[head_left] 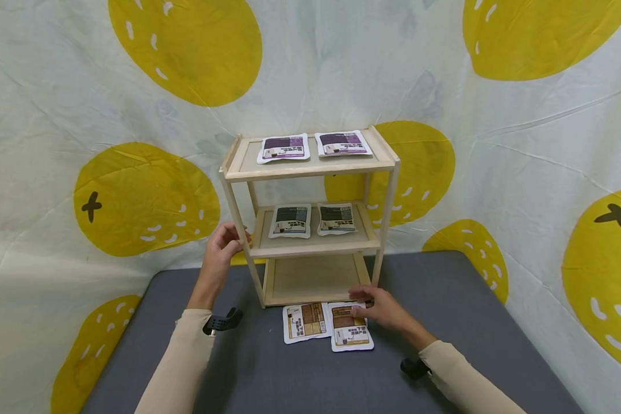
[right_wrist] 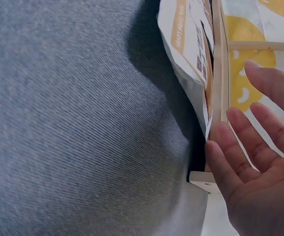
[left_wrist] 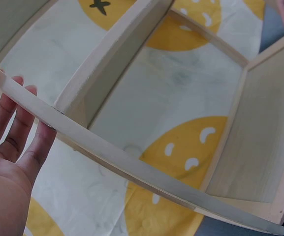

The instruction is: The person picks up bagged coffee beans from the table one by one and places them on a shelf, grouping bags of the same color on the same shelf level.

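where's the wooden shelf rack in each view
Head: wooden shelf rack stands centre on the grey table, left hand at its left post.
Left wrist: fills the frame, seen from its left side.
Right wrist: only its bottom edge shows, upper right.
Shared landmark: the yellow-spotted backdrop.

Your left hand (head_left: 221, 248) is raised ahead of you, higher and farther out than the other hand, the forearm angling up from the elbow in a cream sleeve. Its fingers (left_wrist: 18, 129) are straight and close together, lying flat rather than curled, palm turned inward. Your right hand (head_left: 383, 307) sits lower and nearer to you, palm down, fingers reaching forward and to the left. From the wrist view those fingers (right_wrist: 235, 160) are relaxed and slightly spread, the palm open, nothing pinched between them. Both forearms angle inward, a dark wrist mount strapped on each.
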`<state>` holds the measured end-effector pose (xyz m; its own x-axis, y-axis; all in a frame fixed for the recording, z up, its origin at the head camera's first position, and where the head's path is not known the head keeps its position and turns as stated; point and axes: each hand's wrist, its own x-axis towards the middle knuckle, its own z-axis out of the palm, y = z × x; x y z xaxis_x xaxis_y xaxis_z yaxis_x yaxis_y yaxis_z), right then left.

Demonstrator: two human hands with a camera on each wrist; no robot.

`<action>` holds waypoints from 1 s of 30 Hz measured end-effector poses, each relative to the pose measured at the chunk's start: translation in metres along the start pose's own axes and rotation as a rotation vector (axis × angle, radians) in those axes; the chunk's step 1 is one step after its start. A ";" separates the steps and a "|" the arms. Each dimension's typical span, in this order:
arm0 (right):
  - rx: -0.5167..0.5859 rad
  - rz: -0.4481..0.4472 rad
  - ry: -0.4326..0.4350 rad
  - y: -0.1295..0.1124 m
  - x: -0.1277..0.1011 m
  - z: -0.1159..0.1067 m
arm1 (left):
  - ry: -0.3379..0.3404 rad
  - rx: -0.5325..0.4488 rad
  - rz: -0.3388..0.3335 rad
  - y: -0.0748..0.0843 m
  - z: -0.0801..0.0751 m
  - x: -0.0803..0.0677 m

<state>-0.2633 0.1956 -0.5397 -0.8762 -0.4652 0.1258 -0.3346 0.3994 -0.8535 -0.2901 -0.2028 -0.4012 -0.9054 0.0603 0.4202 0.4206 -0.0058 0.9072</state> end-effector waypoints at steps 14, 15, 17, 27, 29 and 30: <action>-0.077 0.029 -0.008 0.002 -0.004 0.016 | 0.007 -0.004 -0.005 -0.001 0.000 0.000; -0.095 0.031 -0.014 0.002 -0.004 0.017 | 0.006 -0.005 -0.006 0.000 0.000 0.000; -0.132 0.020 -0.027 0.002 -0.005 0.019 | 0.005 -0.010 -0.004 0.000 0.000 0.000; -0.278 -0.136 -0.087 0.000 -0.005 0.018 | 0.003 -0.014 0.013 0.001 0.000 0.001; -0.304 -0.134 -0.100 0.000 -0.005 0.018 | 0.002 -0.014 0.014 0.000 0.000 0.001; -0.319 -0.127 -0.104 0.000 -0.006 0.018 | 0.002 -0.014 0.014 0.000 0.000 0.001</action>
<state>-0.2521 0.1838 -0.5494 -0.7860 -0.5986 0.1544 -0.5446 0.5523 -0.6311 -0.2908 -0.2030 -0.4011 -0.8996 0.0581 0.4328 0.4324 -0.0204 0.9014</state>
